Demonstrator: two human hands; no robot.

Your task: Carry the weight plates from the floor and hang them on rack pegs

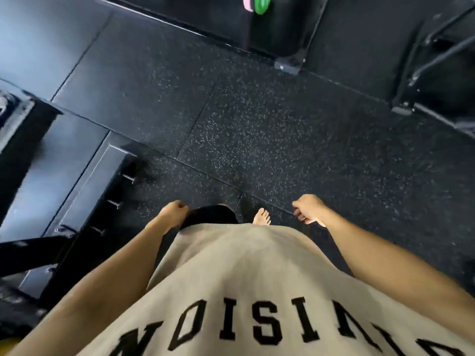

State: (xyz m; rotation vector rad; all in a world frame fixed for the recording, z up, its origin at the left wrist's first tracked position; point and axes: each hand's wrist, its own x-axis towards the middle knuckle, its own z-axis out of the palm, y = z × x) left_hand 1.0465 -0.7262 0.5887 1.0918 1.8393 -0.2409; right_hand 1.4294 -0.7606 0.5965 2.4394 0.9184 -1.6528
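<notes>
- My left hand [172,211] hangs at my hip, fingers loosely curled, holding nothing
- My right hand [307,208] swings out at four o'clock from my bare foot [262,217], fingers loosely curled too, nothing in it
- Plates [257,3]: only a pink edge and a green edge show at twelve o'clock, high at the top of view by a black rack upright [267,29]; whether they sit on a peg I cannot tell, and none lies on the floor I can see
- Risk, as I judge it: I am barefoot, so a plate slipping from my grip would land on toes; the bolted rack foot [288,65] at one o'clock and the frame [84,186] with short pegs at nine o'clock could catch a toe or shin as I pass
- The view is blurred, so I might misjudge those edges
- Floor [257,129]: dark rubber tiles, white-flecked, grainy, with straight seams; likely good footing
- Frames: black painted steel, square-edged, smooth and glossy
- Shirt [231,278]: soft beige knit with black block letters
</notes>
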